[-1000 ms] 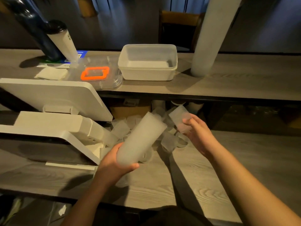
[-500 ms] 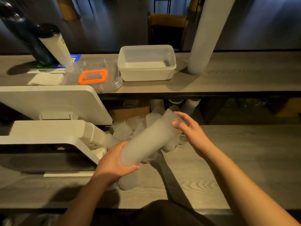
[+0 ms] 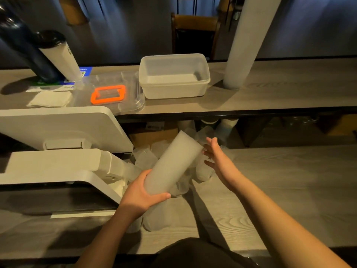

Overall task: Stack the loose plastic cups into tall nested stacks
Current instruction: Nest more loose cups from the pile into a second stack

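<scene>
Grey wood-grain desk [image 3: 270, 190] with a white monitor stand [image 3: 58, 165] at its left edge. Near the desk's middle, the left hand [image 3: 139, 196] grasps the base of a tilted nested cup stack [image 3: 172, 163] above loose cups [image 3: 202, 173]. Just right, the right hand [image 3: 220, 161] is released, fingers straight beside the stack's top.

Left hand [image 3: 142, 196] is wrapped around the near end of a frosted cup stack [image 3: 172, 165] that's tilted up and away to the right, while the right hand [image 3: 219, 163] sits open with straight fingers just beside the stack's far end. Loose cups [image 3: 146, 157] are piled on the wood counter [image 3: 280, 186] behind and under it, next to a white terminal [image 3: 58, 128] on the left. On the far shelf [image 3: 289, 89] there's a white tub [image 3: 173, 78], an orange-rimmed lid [image 3: 108, 93] and a tall white cup column [image 3: 249, 37].
</scene>
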### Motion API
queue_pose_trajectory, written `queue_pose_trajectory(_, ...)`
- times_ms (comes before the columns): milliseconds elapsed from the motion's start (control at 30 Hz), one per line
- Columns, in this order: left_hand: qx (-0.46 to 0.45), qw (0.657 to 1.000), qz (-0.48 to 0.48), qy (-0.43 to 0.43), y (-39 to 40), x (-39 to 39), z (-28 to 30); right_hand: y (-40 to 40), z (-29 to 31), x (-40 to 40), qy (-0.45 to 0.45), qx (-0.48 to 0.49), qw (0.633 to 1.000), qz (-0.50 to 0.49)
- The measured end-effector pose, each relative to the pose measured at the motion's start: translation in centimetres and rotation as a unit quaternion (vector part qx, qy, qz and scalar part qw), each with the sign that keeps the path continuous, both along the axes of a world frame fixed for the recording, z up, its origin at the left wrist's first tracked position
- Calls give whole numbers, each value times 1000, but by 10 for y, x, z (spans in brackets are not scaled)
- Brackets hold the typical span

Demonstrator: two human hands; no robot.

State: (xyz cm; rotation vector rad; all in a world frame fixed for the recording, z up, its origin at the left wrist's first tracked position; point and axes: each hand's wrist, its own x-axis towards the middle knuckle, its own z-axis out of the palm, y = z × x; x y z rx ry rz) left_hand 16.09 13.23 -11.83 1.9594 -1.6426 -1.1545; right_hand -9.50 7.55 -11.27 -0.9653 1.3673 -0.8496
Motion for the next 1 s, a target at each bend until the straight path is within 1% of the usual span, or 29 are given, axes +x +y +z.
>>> queue_pose_trajectory(100,7,999,33,41,-7,-4,-2,-8,-30,-12,90,15,990,-111)
queue_pose_trajectory(167,7,994,65,86,-10,-8,-4,-9,-51,-21,140,37,981,-128)
queue_pose_trajectory(233,11,988,91,123,-12,-11,-7,-8,-70,-26,193,33,977,-87)
queue_pose_trajectory(333,18,987,97,126,-14,-14,-9,-8,-89,-27,269,7,963,-21)
queue_pose_trajectory(400,27,988,95,116,-16,-14,-9,-12,-96,-26,319,-8,947,23)
queue_pose_trajectory(500,38,989,92,113,-18,-13,-7,-15,-103,-26,395,-26,913,104)
queue_pose_trajectory(533,42,988,93,116,-18,-13,-6,-16,-105,-26,414,-27,903,116)
queue_pose_trajectory(600,45,987,96,124,-18,-11,-2,-17,-107,-27,432,-32,894,115)
queue_pose_trajectory(667,39,985,102,134,-18,-11,-1,-16,-109,-27,430,-31,897,98)
queue_pose_trajectory(733,34,986,98,131,-19,-9,-2,-13,-109,-27,406,-26,911,72)
queue_pose_trajectory(867,21,991,74,108,-22,-8,-2,-6,-93,-28,288,-25,957,-41)
queue_pose_trajectory(1000,-4,993,71,94,-21,-9,-4,1,-70,-32,159,-31,979,-126)
